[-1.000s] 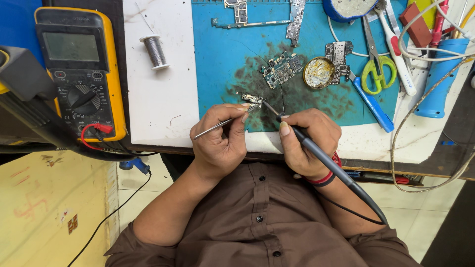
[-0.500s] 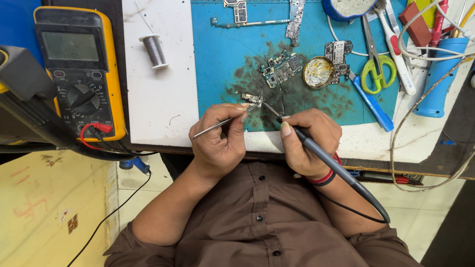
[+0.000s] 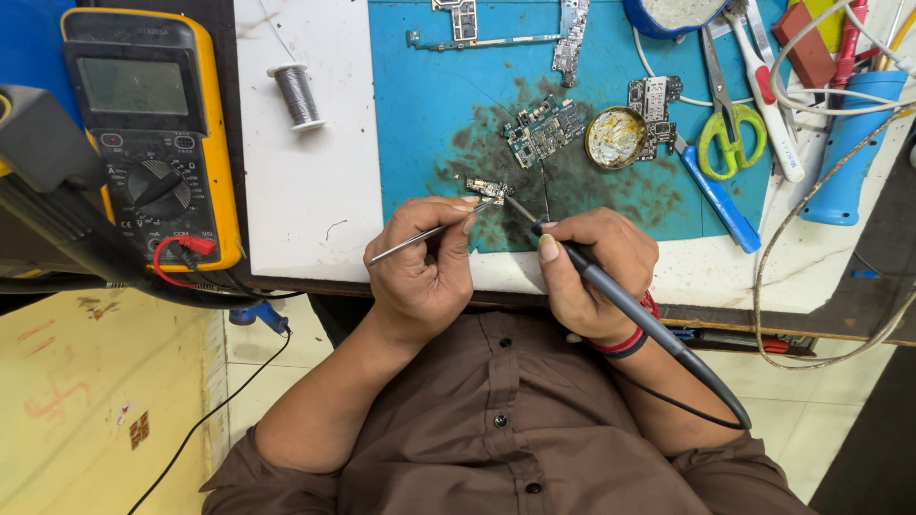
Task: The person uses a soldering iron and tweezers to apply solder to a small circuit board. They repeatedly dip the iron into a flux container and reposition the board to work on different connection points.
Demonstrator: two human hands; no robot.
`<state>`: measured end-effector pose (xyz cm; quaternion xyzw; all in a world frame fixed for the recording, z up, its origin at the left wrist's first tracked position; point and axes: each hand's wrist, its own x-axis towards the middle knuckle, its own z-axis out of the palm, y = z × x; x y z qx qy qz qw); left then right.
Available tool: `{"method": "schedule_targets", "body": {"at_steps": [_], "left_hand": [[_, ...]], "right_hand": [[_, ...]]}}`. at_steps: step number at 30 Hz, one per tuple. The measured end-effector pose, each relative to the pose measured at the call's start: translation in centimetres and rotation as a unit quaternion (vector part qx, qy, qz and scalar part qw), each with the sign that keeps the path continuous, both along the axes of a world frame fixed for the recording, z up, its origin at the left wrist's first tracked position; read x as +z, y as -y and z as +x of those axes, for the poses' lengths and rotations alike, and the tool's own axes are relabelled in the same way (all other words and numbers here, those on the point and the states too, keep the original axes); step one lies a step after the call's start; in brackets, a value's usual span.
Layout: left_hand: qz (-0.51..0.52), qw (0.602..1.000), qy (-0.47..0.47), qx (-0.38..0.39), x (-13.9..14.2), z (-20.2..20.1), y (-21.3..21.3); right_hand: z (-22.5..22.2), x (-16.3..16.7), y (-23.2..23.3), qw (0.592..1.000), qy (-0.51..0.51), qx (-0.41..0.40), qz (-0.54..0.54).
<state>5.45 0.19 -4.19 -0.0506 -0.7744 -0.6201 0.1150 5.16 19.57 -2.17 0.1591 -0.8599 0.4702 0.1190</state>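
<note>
A white table (image 3: 315,191) carries a blue work mat (image 3: 439,86), darkly stained at its middle. Near the mat's front edge lies a small circuit board (image 3: 489,188). The left hand (image 3: 420,262) pinches metal tweezers (image 3: 420,234), tips at the board. The right hand (image 3: 596,267) is closed around a black soldering iron (image 3: 639,315), tip just beside the board. A round tin (image 3: 615,136) of yellowish paste sits mid-mat; a blue bowl (image 3: 673,14) of pale matter stands at the far edge. A yellow multimeter (image 3: 153,133) lies off the left edge.
</note>
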Motion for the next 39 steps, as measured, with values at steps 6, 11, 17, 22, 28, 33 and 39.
{"method": "schedule_targets", "body": {"at_steps": [6, 11, 17, 22, 28, 33, 39], "left_hand": [[-0.003, 1.0, -0.001, 0.0, 0.02, -0.05, -0.02], [-0.004, 1.0, -0.003, 0.002, 0.03, -0.04, -0.07], [-0.009, 1.0, -0.007, 0.002, 0.02, 0.01, -0.01], [-0.013, 1.0, -0.006, 0.001, 0.06, 0.04, 0.01], [-0.004, 1.0, -0.002, 0.0, 0.01, 0.0, -0.04], [-0.009, 1.0, -0.007, -0.003, 0.01, 0.01, 0.06], [-0.005, 1.0, -0.002, -0.001, 0.01, 0.03, 0.0]], "right_hand": [[-0.01, 0.03, -0.04, 1.0, 0.0, 0.0, 0.002], [0.02, 0.0, -0.02, 1.0, 0.002, 0.0, -0.001], [0.12, 0.02, 0.02, 1.0, 0.005, -0.004, 0.002], [0.09, 0.03, -0.04, 1.0, 0.004, -0.001, 0.004], [0.09, 0.04, -0.05, 1.0, 0.003, 0.001, 0.004], [0.06, 0.0, -0.02, 1.0, 0.0, 0.002, 0.002], [0.1, 0.02, 0.0, 1.0, 0.003, -0.002, 0.003]]}}
